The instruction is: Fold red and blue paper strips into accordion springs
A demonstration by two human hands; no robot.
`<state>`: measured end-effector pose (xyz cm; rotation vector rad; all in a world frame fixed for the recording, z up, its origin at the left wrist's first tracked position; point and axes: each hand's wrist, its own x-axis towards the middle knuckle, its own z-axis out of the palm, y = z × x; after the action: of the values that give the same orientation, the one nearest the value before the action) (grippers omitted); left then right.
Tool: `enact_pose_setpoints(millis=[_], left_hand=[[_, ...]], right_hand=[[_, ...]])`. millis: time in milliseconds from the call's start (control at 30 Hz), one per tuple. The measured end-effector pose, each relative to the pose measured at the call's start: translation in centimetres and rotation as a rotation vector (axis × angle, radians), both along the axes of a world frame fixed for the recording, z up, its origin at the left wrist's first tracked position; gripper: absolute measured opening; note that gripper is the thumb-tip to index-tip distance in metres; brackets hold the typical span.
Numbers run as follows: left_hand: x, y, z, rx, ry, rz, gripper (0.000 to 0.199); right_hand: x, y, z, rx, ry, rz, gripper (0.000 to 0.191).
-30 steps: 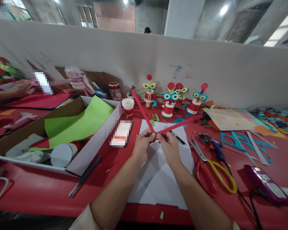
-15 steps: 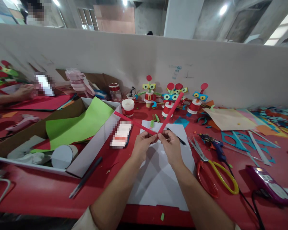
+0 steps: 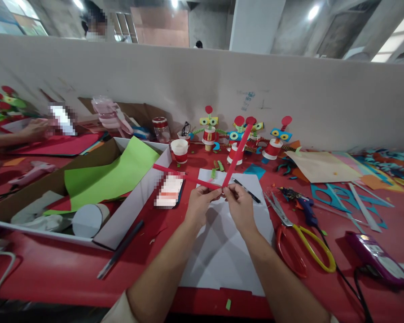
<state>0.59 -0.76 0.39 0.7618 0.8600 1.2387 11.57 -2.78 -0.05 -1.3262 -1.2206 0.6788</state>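
Two narrow red paper strips meet in a V between my fingertips, above a white sheet (image 3: 222,251). My left hand (image 3: 202,204) pinches the near end of the left strip (image 3: 168,169), which points out over the phone. Pressed against the same joint, my right hand (image 3: 239,202) grips the base of the right strip (image 3: 238,154), which rises away toward the paper-cup figures. Fingers hide the exact overlap of the strips. A black pen (image 3: 247,190) lies on the sheet just beyond my right hand.
Scissors (image 3: 286,220), a blue glue gun (image 3: 308,211) and a purple device (image 3: 379,260) lie right. Left are a phone (image 3: 170,190) and a cardboard box (image 3: 138,206) with green paper. Paper-cup figures (image 3: 235,152) stand behind, near a white cup (image 3: 179,150). Another person's hand (image 3: 37,128) is far left.
The left strip's far end has dipped and swung slightly left. The right strip's tip has also shifted left and is a little closer to upright. Both hands stay nearly in place.
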Motion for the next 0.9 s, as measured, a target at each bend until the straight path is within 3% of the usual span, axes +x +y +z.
enact_pose_setpoints(millis=[133, 433, 667, 900], left_hand=[[-0.1, 0.13, -0.21, -0.011, -0.038, 0.029, 0.015], [-0.3, 0.33, -0.49, -0.015, 0.014, 0.011, 0.017], [-0.66, 0.54, -0.21, -0.026, -0.022, -0.079, 0.021], [-0.69, 0.69, -0.68, -0.065, -0.073, -0.038, 0.021]], right_hand=[[-0.31, -0.08, -0.05, 0.02, 0.055, 0.038, 0.015], [-0.12, -0.04, 0.03, -0.005, 0.129, -0.015, 0.014], [-0.06, 0.36, -0.2, -0.044, 0.304, -0.007, 0.014], [-0.17, 0.3, 0.04, -0.064, 0.326, 0.007, 0.015]])
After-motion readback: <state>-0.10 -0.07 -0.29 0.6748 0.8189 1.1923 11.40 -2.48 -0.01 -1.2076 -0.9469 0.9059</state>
